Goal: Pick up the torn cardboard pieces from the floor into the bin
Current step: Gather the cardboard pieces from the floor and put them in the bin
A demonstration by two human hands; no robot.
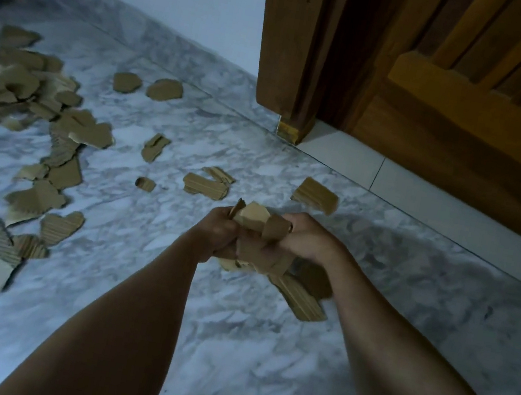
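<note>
Torn cardboard pieces [260, 249]: one bundle is clenched between the left hand [219, 233] and right hand [305, 240], both curled round it. Many more pieces [41, 110] lie on the floor [225, 348] to the left hand's far side. Step in hand: gathering. The bin is not in view; the next move calls for carrying the bundle to it.

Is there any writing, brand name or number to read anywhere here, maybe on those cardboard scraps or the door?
None: no readable text anywhere.
Cardboard pieces on the floor: plain brown, no print visible.
Bundle of cardboard held by the left hand and right hand: blurred, no lettering visible.
Wooden door: no label or sign.
</note>
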